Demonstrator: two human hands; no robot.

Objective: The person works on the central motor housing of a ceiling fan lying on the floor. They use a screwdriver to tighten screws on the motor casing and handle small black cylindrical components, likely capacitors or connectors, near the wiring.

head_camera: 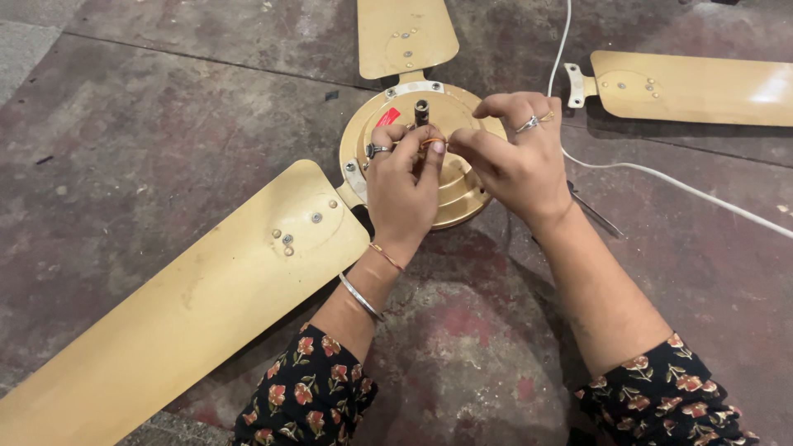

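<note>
A beige ceiling fan point(248, 281) lies flat on the stained concrete floor point(149, 140), its round motor hub point(450, 194) directly under both hands. The left hand point(403, 186) and right hand point(516, 157) meet over the hub's dark centre shaft point(422, 111), fingertips pinched together on a thin orange wire point(431, 141).

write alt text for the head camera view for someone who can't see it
Two bare hands, the left hand and right hand, pinch a thin orange wire above the round hub of a beige ceiling fan lying on a stained concrete floor. One blade reaches toward the lower left, another points up, and a third lies detached near a white cable.
</note>
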